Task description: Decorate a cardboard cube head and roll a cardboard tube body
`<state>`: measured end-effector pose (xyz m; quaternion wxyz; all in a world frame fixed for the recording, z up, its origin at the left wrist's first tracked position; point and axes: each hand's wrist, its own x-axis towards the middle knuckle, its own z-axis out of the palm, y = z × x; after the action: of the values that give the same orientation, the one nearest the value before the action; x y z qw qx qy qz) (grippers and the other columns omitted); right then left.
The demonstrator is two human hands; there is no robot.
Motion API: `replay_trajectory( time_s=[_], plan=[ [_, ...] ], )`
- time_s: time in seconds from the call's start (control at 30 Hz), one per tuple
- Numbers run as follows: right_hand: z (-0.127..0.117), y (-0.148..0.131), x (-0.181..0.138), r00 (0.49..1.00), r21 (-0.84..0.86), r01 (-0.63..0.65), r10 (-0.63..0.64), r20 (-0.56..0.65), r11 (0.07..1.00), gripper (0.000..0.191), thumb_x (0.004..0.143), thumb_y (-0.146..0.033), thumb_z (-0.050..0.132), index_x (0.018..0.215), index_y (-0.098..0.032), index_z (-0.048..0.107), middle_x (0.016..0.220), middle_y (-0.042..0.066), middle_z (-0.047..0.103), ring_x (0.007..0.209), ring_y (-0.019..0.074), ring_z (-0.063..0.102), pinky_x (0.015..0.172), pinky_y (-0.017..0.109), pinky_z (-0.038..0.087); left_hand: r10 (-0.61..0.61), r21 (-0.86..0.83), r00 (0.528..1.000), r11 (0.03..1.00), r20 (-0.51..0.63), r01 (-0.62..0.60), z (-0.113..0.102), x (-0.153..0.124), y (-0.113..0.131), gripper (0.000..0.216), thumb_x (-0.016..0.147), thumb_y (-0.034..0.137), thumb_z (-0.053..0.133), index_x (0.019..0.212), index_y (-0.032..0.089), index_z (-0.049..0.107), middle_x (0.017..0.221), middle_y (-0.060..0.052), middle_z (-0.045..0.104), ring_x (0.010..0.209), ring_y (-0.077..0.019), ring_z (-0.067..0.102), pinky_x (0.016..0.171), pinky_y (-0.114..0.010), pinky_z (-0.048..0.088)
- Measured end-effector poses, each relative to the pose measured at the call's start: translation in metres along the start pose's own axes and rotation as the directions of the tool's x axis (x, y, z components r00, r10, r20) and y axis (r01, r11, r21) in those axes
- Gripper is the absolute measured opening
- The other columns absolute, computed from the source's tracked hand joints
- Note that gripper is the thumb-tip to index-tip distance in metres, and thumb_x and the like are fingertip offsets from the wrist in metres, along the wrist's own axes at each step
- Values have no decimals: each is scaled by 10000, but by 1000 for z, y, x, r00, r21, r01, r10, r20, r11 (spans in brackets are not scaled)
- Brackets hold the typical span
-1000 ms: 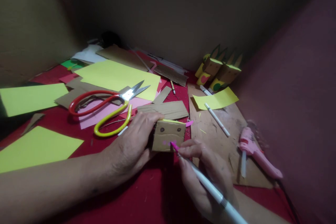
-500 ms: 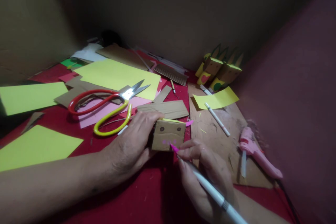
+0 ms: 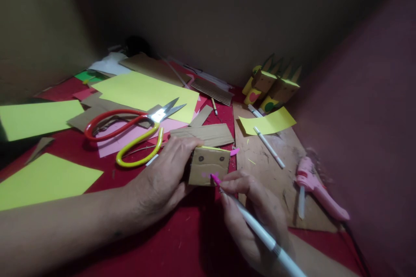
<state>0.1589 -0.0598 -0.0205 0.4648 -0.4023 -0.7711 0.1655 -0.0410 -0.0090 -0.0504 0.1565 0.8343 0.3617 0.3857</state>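
Observation:
My left hand (image 3: pixel 169 169) grips a small cardboard box (image 3: pixel 209 166) by its left side and holds it just above the red tabletop. Two dark round eyes and small pink marks are drawn on the box's front, and its top edge is yellow. In my right hand (image 3: pixel 250 207) is a white marker (image 3: pixel 260 229) with a pink tip, pinched between thumb and fingers. The marker's tip touches the box's front at the pink marks. Part of my left hand's fingers is hidden behind the box.
Scissors (image 3: pixel 139 132) with red and yellow handles lie left of the box among yellow sheets (image 3: pixel 146 93) and cardboard pieces. On the right, a cardboard mat (image 3: pixel 269 160) bears a pink glue gun (image 3: pixel 320 190) and another marker (image 3: pixel 269 147). Cardboard figures (image 3: pixel 271 84) stand behind.
The marker's tip has shifted very slightly over the pink marks on the box. My left hand and the box stay almost where they were.

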Motion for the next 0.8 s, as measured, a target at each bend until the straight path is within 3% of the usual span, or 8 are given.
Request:
replay_trajectory(
  time_s=[0.8],
  plan=[
    [-2,0,2,996,17,61,-62,59,998,199,855,-35,538,932,-218,553,779,22,655,625,129,615,550,247,511,16,-11,1000,1000,-22,-16,2,-2,0,452,883,119,589,1304,172,434,1187,-99,577,1087,-259,548,930,-385,478]
  ],
)
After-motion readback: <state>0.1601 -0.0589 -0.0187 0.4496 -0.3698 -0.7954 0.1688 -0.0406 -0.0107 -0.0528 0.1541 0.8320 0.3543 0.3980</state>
